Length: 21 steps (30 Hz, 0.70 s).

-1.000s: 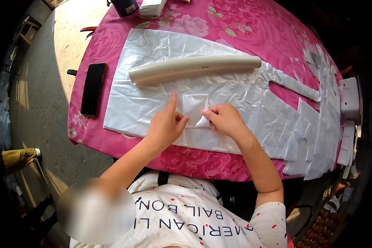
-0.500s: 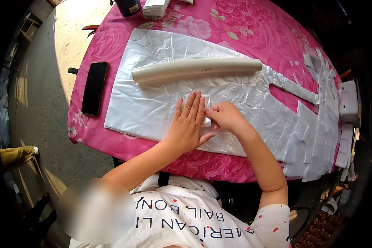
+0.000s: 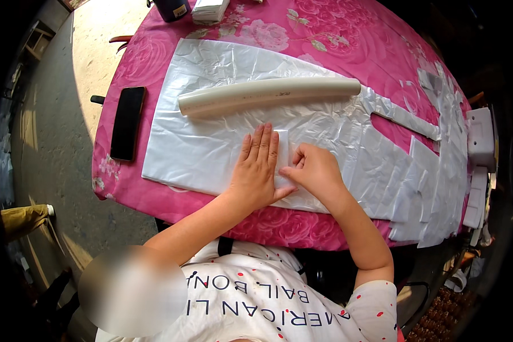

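Note:
My left hand (image 3: pixel 256 171) lies flat, fingers stretched out, on a small folded piece of thin white plastic (image 3: pixel 283 141). That piece rests on a large flat stack of white plastic bags (image 3: pixel 194 148). At the folded piece's right edge is my right hand (image 3: pixel 316 171), its fingers curled and its thumb on or just by the edge. Whether anything is pinched in it is hidden. Beyond both hands a pale plastic pipe (image 3: pixel 268 96) lies crosswise on the bags.
A pink flowered cloth (image 3: pixel 154 62) covers the table. Left of the bags lies a black phone (image 3: pixel 128 122). A dark cup (image 3: pixel 171 8) and a pile of white paper (image 3: pixel 210 10) stand at the far edge. White plastic boxes (image 3: pixel 480 137) are past the right edge.
My right hand has shifted slightly down and right, its thumb now lower along the folded plastic's edge. My left hand stays pressed flat on it.

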Tool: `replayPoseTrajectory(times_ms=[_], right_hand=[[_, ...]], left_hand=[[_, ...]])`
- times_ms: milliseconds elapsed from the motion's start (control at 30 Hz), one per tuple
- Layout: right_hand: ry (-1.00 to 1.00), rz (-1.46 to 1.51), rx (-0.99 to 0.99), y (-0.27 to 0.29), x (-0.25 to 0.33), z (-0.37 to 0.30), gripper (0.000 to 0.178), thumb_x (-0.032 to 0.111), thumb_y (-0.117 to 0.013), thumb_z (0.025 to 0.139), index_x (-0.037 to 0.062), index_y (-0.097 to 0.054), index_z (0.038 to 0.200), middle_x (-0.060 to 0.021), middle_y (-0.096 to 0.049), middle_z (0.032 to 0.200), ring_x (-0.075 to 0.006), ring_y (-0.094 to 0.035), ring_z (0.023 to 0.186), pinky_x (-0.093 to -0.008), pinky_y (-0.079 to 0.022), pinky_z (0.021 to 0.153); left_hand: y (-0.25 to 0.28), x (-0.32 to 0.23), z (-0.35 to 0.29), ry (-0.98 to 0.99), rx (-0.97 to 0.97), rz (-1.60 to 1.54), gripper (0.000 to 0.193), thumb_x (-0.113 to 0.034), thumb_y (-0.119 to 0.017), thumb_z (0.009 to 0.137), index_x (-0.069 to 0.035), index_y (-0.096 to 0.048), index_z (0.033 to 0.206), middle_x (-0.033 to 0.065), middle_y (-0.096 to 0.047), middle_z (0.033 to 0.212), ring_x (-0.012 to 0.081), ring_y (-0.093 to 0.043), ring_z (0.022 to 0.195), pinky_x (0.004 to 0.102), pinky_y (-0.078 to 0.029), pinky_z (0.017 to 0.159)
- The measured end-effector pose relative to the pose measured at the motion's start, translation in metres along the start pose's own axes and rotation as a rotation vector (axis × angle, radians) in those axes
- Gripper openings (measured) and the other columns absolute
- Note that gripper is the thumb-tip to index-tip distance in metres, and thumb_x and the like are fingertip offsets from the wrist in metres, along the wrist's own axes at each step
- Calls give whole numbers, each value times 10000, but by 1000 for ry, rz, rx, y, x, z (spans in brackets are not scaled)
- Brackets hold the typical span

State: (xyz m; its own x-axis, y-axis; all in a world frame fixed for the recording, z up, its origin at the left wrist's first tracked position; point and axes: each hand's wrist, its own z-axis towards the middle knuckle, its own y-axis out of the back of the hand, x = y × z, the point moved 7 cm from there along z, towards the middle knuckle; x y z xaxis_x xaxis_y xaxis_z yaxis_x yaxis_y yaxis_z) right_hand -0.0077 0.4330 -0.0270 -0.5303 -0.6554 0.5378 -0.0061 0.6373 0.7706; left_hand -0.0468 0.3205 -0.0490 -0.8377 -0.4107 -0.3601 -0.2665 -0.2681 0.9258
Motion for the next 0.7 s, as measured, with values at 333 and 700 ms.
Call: replayPoseTrajectory(times_ms=[333,700], right_hand=[[727,-294,-320,-4,58,-1,453,194,-629,785,12,-507,1182,-160,-510,1210,-315,-454,1150,-423,-351,968],[662,69,56,-121,97,-79,717,470,-413,911,66,-150,1442,-191,-120,1488,-334,-88,1386,-456,-67,1103]], left_hand=[[52,19,-51,-71,-151,-561,784,-248,-635,810,11,-191,1402,244,-330,1382,342,-330,1296,423,-269,1057],[-22,46,-235,1310,348,-1798,276,-164,-553,906,15,-565,1116,128,-626,1073,171,-591,1007,270,-491,842]])
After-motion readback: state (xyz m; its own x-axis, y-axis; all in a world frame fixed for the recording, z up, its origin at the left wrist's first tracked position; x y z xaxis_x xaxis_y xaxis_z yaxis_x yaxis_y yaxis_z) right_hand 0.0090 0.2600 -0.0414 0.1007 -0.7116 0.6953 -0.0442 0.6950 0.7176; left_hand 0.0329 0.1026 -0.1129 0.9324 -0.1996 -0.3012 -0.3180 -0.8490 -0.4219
